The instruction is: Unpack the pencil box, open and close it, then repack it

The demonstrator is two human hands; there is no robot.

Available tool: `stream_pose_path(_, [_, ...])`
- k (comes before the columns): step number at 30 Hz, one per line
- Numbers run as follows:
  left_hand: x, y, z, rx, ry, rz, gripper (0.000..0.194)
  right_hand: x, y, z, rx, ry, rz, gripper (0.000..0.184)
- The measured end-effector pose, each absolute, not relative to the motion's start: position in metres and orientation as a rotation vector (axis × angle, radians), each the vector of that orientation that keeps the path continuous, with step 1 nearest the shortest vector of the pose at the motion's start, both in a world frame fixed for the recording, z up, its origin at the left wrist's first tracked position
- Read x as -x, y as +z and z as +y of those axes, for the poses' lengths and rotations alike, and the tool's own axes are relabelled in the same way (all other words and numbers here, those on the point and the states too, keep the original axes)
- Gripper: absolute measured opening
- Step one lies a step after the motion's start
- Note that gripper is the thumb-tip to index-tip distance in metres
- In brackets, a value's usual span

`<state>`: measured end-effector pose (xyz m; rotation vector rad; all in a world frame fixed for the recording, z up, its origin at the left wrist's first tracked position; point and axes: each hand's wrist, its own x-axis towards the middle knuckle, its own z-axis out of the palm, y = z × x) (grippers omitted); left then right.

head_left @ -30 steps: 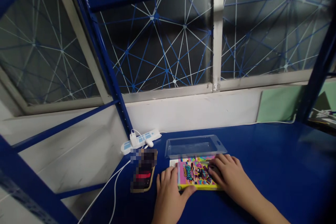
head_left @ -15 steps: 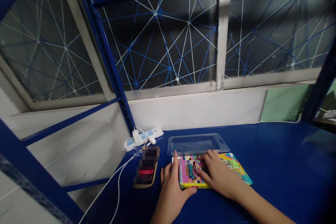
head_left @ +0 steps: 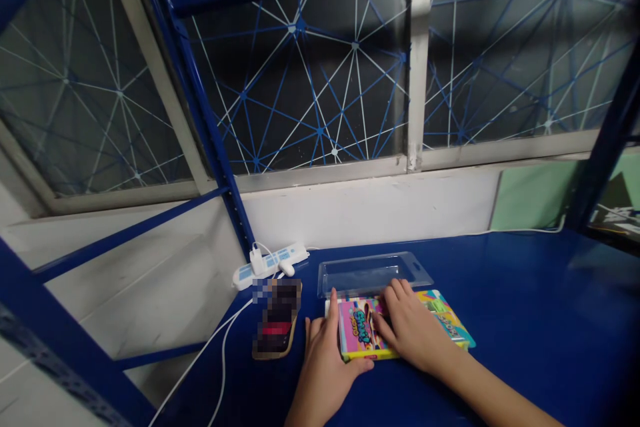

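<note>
A small colourful box (head_left: 352, 332), pink on top with a yellow near edge, lies flat on the blue table. Under and to the right of it shows a bright printed card (head_left: 463, 331). My left hand (head_left: 327, 367) grips the box's near left corner, with the index finger along the left side and the thumb along the near edge. On the top of the box rests my right hand (head_left: 415, 330), its fingers bent and its thumb pressed on the printed face. The right fingertips are partly hidden. A clear plastic tray (head_left: 373, 271) lies just behind the box.
To the left is a phone (head_left: 280, 320) in a tan case, partly pixelated. Behind it sits a white power strip (head_left: 297, 254) with plugs and white cables (head_left: 223, 353). Blue metal frame posts (head_left: 200, 90) stand before the windows at the back of the blue table (head_left: 530, 320).
The right hand has shifted slightly left on the box, its fingers bent a little more. My left hand stays at the corner. The whole view has moved a little.
</note>
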<state>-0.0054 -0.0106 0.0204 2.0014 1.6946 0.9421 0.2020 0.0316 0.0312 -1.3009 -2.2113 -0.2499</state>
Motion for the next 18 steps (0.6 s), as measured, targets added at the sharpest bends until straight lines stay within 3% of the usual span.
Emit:
stream_pose_path(11, [0.006,0.016,-0.009,-1.978,0.984,1.711,0.106,-0.214,0.045,-0.001,1.138,-0.325,-2.115,0.009])
stream_pose_path(16, [0.032,0.029,-0.02,-2.043,0.835,1.412,0.105,-0.246,0.033,-0.036,1.123,-0.15,-1.969,0.012])
stream_pose_path(18, [0.045,0.038,-0.026,-2.002,0.798,1.295,0.095,-0.262,0.027,-0.044,1.213,-0.007,-1.839,0.009])
